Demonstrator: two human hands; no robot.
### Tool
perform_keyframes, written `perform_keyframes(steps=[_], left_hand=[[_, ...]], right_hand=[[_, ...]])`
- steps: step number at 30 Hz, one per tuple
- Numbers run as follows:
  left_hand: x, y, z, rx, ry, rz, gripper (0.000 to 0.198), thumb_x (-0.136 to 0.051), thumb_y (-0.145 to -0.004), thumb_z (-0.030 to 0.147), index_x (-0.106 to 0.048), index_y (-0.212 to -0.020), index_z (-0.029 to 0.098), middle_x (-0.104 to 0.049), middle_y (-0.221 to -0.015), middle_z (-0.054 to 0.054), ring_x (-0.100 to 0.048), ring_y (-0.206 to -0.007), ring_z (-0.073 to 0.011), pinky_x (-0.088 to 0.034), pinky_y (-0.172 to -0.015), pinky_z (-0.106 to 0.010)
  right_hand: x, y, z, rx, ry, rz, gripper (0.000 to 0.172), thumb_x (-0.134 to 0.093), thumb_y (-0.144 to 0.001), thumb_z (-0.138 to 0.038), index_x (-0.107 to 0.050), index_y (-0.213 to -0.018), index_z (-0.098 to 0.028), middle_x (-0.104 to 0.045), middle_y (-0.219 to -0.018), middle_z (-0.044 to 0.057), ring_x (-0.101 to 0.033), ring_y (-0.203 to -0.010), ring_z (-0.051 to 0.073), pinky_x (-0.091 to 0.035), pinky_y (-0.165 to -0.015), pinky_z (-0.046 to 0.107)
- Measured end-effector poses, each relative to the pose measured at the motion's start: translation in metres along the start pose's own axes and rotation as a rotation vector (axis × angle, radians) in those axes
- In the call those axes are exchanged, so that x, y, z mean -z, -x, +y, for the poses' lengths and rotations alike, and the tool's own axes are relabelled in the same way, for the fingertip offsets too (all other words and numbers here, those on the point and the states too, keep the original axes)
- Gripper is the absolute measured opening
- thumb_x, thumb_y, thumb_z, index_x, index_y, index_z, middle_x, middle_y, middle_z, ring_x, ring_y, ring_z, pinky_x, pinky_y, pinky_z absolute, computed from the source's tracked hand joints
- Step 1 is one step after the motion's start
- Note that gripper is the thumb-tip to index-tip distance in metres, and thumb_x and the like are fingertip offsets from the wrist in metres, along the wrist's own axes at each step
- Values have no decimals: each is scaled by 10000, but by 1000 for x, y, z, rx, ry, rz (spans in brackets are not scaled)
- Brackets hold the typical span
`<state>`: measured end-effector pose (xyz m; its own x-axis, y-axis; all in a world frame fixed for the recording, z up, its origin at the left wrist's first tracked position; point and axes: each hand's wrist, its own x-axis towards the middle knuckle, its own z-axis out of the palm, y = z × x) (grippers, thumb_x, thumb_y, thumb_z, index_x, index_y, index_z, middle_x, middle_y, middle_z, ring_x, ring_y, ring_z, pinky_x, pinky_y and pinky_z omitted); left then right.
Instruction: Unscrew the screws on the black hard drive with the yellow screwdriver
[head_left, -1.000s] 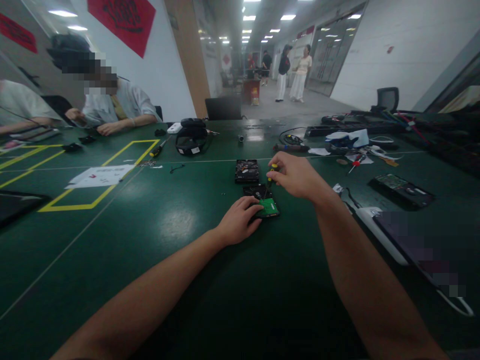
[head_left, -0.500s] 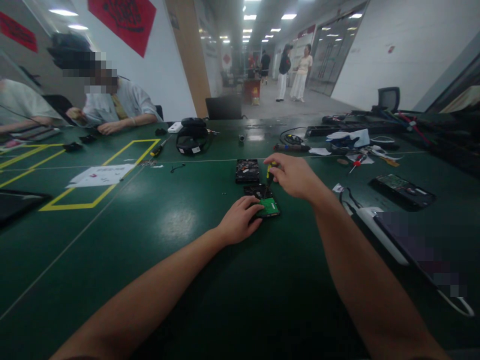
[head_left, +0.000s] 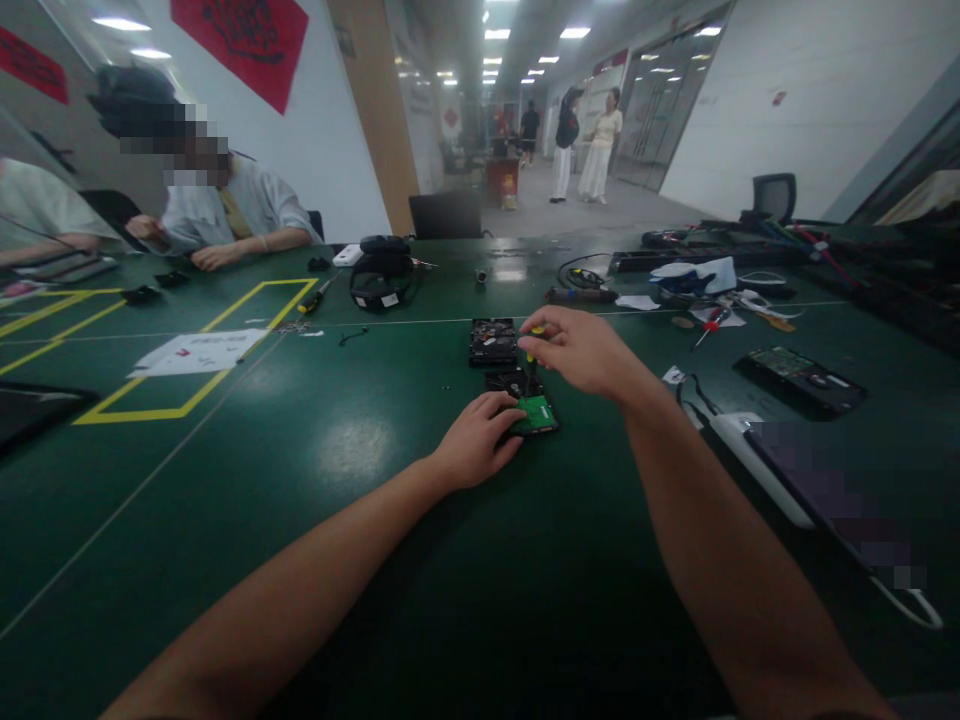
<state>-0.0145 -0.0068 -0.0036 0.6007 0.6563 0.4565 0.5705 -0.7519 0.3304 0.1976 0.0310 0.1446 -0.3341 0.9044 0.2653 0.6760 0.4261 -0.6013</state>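
With your right hand pinching the yellow-handled screwdriver over the green-boarded drive on the table, left hand loosely spread across it, any tilt could slip the tip and scratch circuitry.

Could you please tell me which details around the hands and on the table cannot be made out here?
Head view, hidden: the left part of the green circuit board, under the left hand.
Head view, hidden: part of the handle of the screwdriver, behind the right hand; its tip is too small to place.
Head view, cut off: the dark flat object, by the left edge.
Head view, blurred: print on the white sheet.
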Motion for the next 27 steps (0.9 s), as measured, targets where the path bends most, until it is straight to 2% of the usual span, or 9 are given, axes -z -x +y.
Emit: perform_keyframes(steps=[4,8,13,18,23,27], left_hand=[[-1,0,0,4,11,2,411,-681,-964,261,-625,-1370,234,-589,-1398,-146,-559,-1353,-340,-509,-1154,-588],[-2,0,-1,2,10,3,415,-679,-967,269,-620,-1377,238,-586,-1409,-144,-556,-1359,-339,-509,-1152,-591],[-1,0,-1,3,6,-6,413,-680,-969,268,-616,-1374,217,-587,-1409,-152,-552,-1361,-337,-494,-1169,-589],[0,0,0,2,1,-6,411,-681,-966,261,-616,-1370,227,-587,-1404,-149,-552,-1363,-342,-506,-1157,-592],[-1,0,-1,3,4,-4,414,-680,-966,265,-616,-1373,229,-588,-1402,-148,-554,-1361,-341,-507,-1155,-591],[0,-1,0,1,21,6,410,-680,-965,263,-616,-1369,240,-592,-1399,-145,-558,-1356,-342,-511,-1147,-601]], right_hand=[[0,0,1,23,22,-15,210,-571,-979,-236,-722,-1123,-210,-799,-1046,60,-712,-689,160,-560,-764,330],[-3,-1,3,25,41,7,332,-529,-966,-179,-682,-1261,-189,-796,-1055,88,-727,-764,197,-555,-787,352],[-4,0,1,15,67,-11,268,-577,-985,-279,-705,-1210,-208,-785,-899,69,-724,-809,235,-536,-811,377],[-3,0,1,24,72,16,195,-607,-986,-318,-714,-1121,-228,-783,-916,57,-722,-828,230,-521,-811,369],[-2,-2,2,-13,245,118,169,-660,-956,-333,-716,-1043,-200,-780,-951,102,-718,-905,273,-500,-854,398],[-1,-1,1,42,204,67,190,-620,-960,-257,-714,-1115,-201,-784,-953,82,-719,-844,246,-497,-856,387]])
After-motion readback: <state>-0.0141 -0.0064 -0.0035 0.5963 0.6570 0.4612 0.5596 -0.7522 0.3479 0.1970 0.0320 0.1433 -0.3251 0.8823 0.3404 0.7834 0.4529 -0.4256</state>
